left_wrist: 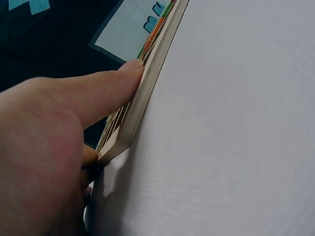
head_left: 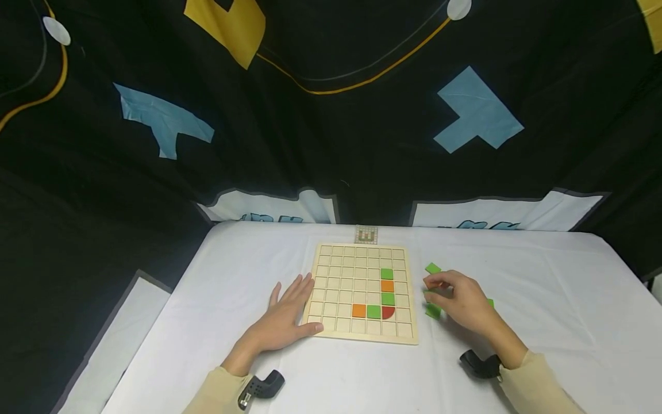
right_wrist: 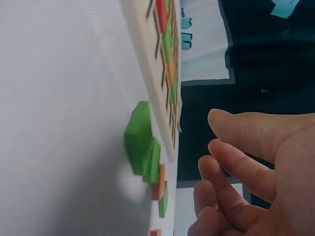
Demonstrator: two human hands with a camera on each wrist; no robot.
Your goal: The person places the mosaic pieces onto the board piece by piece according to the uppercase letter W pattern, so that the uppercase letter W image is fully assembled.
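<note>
A pale wooden grid board [head_left: 331,282] lies on the table with green, orange and red tiles in some squares, among them a red rounded tile [head_left: 387,312] at the corner of an L-shaped row. My left hand [head_left: 284,319] rests at the board's left side, fingers spread and thumb on its front left corner; the left wrist view shows that thumb [left_wrist: 108,91] against the edge. To the right of the board, my right hand [head_left: 462,302] hovers over loose green tiles [head_left: 433,311]. In the right wrist view its fingers are loosely bent, with nothing visible between thumb and fingertips.
Behind the board lies a small patterned card [head_left: 366,234]. Loose orange tiles [right_wrist: 158,184] are among the green ones, and another green tile [head_left: 491,302] shows partly behind the right hand. White cloth [head_left: 543,287] covers the table; a dark patterned curtain [head_left: 331,144] hangs behind.
</note>
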